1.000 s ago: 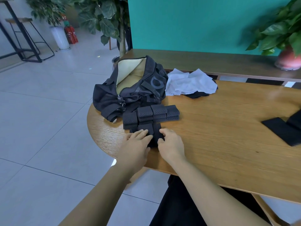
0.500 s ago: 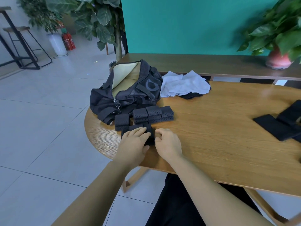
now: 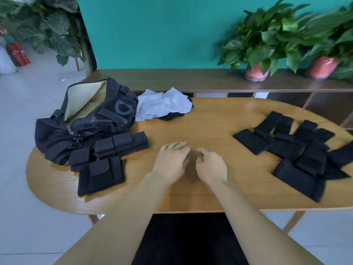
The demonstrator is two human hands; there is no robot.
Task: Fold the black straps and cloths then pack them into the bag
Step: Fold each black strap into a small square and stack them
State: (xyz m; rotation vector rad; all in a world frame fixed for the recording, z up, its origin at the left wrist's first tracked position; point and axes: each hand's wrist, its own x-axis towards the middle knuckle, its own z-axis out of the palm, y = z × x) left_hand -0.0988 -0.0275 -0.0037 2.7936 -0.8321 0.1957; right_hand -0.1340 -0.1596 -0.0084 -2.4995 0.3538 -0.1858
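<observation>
A black bag (image 3: pixel 86 119) lies open at the table's far left, its pale lining showing. Folded black straps (image 3: pixel 118 143) sit in a row just in front of it, and a flat folded black piece (image 3: pixel 101 174) lies nearer me. A spread of unfolded black straps (image 3: pixel 298 150) covers the right side of the table. White cloths (image 3: pixel 164 105) lie over a black cloth (image 3: pixel 171 116) behind the bag. My left hand (image 3: pixel 172 162) and my right hand (image 3: pixel 211 165) hover over bare wood mid-table, fingers relaxed, holding nothing.
The oval wooden table (image 3: pixel 200 192) has its front edge close to me. A dark low shelf (image 3: pixel 191 80) behind carries two potted plants (image 3: pixel 256 54). A large leafy plant (image 3: pixel 55 25) and a red fire extinguisher (image 3: pixel 16 53) stand at the left on the tiled floor.
Both hands have let go of the folded black piece and moved right to the table's middle. The view has swung right, bringing the unfolded straps into sight.
</observation>
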